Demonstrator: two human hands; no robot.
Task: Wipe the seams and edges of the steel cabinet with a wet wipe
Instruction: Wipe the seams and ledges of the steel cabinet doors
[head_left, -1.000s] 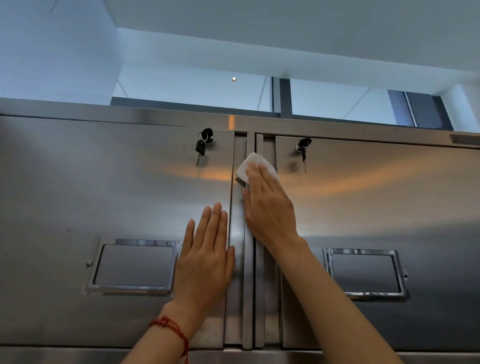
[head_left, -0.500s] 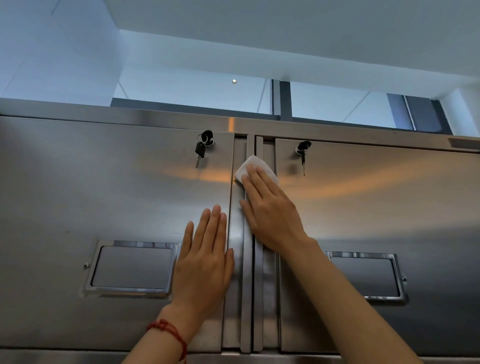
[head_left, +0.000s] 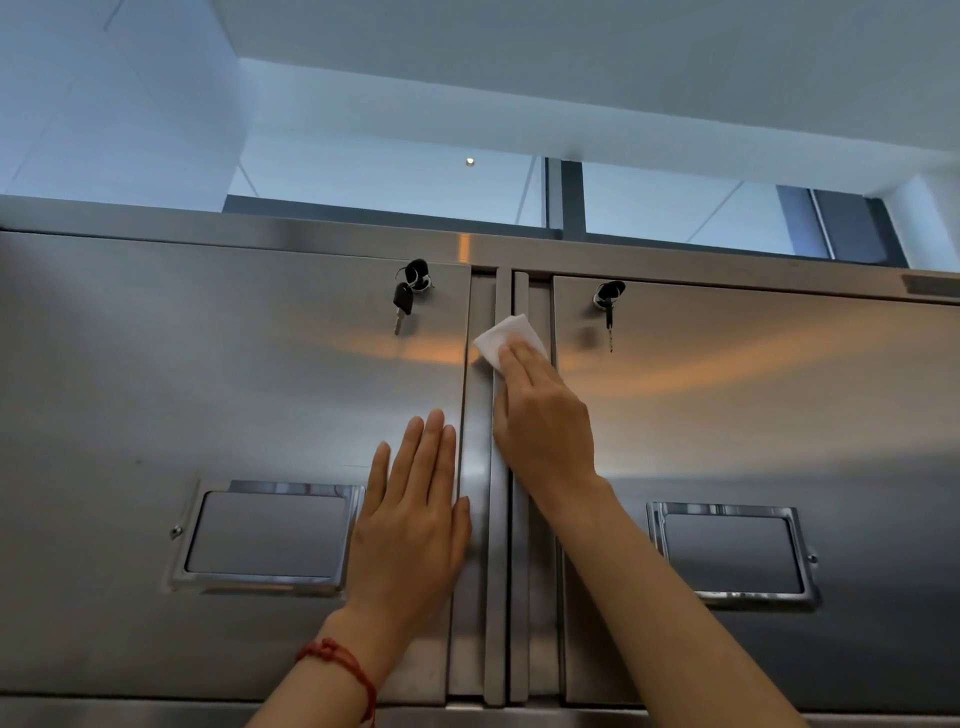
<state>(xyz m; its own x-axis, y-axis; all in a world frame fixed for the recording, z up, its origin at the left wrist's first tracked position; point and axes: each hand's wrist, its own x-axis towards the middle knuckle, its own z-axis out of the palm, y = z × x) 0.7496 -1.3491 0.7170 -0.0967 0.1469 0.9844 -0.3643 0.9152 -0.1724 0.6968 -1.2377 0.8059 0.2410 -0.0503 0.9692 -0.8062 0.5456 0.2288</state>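
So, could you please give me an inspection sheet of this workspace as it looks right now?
Surface: steel cabinet, two closed doors, centre seam between them.
Job's things: white wet wipe pressed on the seam near the top.
Clutter: keys hang in the left lock; key in the right lock.
Grips: right hand presses the wipe with flat fingers; left hand flat on the left door.
Cables: nothing seen.
Surroundings: ceiling and window glass above; recessed handles on both doors.
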